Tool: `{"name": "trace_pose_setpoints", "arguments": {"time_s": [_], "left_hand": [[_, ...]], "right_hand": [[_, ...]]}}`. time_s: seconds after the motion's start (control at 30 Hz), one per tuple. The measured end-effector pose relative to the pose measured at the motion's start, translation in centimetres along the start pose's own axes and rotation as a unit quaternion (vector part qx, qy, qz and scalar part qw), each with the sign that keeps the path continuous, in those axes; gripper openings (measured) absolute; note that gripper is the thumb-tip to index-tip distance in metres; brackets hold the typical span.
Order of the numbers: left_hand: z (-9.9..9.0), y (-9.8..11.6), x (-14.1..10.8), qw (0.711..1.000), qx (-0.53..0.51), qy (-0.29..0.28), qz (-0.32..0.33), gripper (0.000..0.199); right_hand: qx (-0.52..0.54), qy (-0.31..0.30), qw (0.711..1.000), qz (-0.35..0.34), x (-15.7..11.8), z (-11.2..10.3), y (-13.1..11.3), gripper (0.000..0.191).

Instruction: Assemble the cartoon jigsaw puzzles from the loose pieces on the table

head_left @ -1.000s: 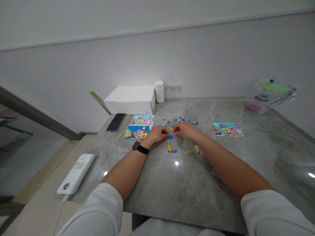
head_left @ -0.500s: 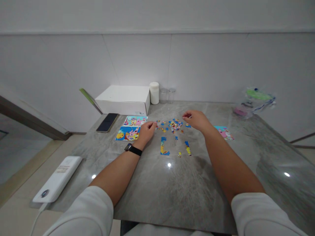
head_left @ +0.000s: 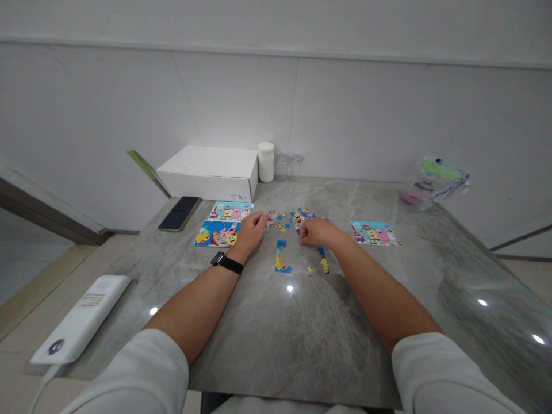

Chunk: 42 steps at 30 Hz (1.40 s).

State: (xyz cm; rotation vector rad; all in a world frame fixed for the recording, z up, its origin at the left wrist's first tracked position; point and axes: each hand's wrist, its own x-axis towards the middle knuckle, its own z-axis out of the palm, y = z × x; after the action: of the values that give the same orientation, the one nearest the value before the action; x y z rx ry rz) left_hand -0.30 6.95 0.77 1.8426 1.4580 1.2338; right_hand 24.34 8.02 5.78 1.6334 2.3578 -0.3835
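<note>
My left hand [head_left: 253, 230], with a black watch on its wrist, rests by the left edge of the loose jigsaw pieces [head_left: 281, 225]. Its fingers are drawn together, and whatever may be between the tips is too small to make out. Lower down, at the near side of the piece pile [head_left: 302, 215], my right hand [head_left: 318, 232] is closed in a pinch, its fingertips hidden. Between the hands lies a joined L-shaped puzzle section [head_left: 279, 260], blue and yellow. A narrow joined strip [head_left: 323, 262] lies under the right wrist, with a single yellow piece [head_left: 309, 271] beside it.
Cartoon picture cards [head_left: 217, 234] lie left of my left hand, another picture card [head_left: 375, 233] to the right. Behind stand a white box [head_left: 211, 172], a white bottle [head_left: 266, 163] and two glasses [head_left: 295, 168]. A phone [head_left: 180, 213], power bank [head_left: 81, 319] and plastic bag [head_left: 433, 183] sit farther out.
My right hand has moved left and nearer to me, over where a single blue piece lay. The right picture card shows more fully. My left hand has barely moved; the view shifted slightly.
</note>
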Motion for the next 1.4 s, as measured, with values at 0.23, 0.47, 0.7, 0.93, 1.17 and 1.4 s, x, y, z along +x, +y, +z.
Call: {"name": "trace_pose_setpoints", "arguments": {"time_s": [0.23, 0.47, 0.7, 0.93, 1.17, 1.4], "left_hand": [[0.3, 0.0, 0.0, 1.0, -0.02, -0.005, -0.011, 0.042], [0.7, 0.6, -0.1, 0.999, -0.043, -0.013, -0.023, 0.043], [0.6, 0.7, -0.1, 0.998, -0.058, -0.013, -0.018, 0.044], [0.7, 0.7, -0.1, 0.998, -0.057, -0.02, -0.03, 0.045], [0.9, 0.4, -0.1, 0.996, -0.083, -0.018, -0.016, 0.044], [0.9, 0.3, -0.1, 0.995, -0.093, -0.022, -0.017, 0.044]], "right_hand": [[0.01, 0.011, 1.0, 0.013, 0.6, -0.7, 2.2, 0.025], [0.057, 0.146, 0.984, 0.081, 3.6, -1.5, 1.7, 0.027], [0.005, 0.09, 0.992, 0.093, 8.3, -2.7, -0.2, 0.035], [-0.015, 0.017, 0.995, 0.098, 10.7, -3.5, -0.8, 0.035], [-0.014, 0.001, 0.998, 0.064, 10.6, -3.7, -0.8, 0.032], [0.023, -0.008, 0.998, 0.058, 11.0, -3.3, 0.1, 0.035]]}}
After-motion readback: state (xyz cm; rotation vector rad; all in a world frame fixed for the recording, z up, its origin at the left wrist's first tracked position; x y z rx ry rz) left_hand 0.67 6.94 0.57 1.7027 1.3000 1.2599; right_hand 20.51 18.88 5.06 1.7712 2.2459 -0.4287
